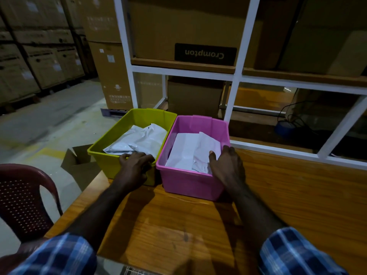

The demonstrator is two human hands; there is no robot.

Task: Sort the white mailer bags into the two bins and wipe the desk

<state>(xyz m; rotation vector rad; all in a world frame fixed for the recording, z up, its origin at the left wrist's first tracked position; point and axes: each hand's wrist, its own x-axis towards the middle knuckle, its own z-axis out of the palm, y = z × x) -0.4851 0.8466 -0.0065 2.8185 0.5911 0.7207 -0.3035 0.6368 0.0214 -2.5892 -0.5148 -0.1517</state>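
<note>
Two bins, green bin [111, 147] at ten o'clock, pink bin [190, 185] at twelve, white mailer bags [139, 139] in both, number unclear, two hands, left hand [135, 165], right hand [226, 165], one maroon chair [23, 195] at eight
</note>
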